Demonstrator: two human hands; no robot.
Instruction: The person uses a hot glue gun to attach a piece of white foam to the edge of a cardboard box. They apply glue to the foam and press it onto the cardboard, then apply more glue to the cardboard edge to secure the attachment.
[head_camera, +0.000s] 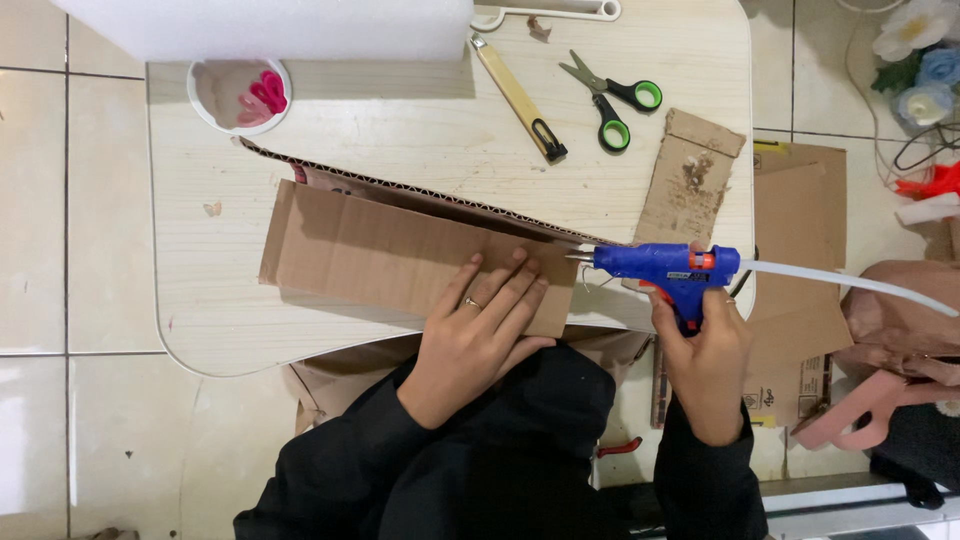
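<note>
1. The cardboard strip (400, 260) lies lengthwise along the table's (200, 300) near edge.
2. Left hand (480, 325), fingers spread flat, presses its right end.
3. Right hand (705, 350), clenched around the blue glue gun (665, 268), aims the nozzle left at that end, just beside the left hand's fingertips.

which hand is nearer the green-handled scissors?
Right. The right hand grips the blue glue gun almost straight below the green-handled scissors; the left hand presses the cardboard piece, further to the left.
</note>
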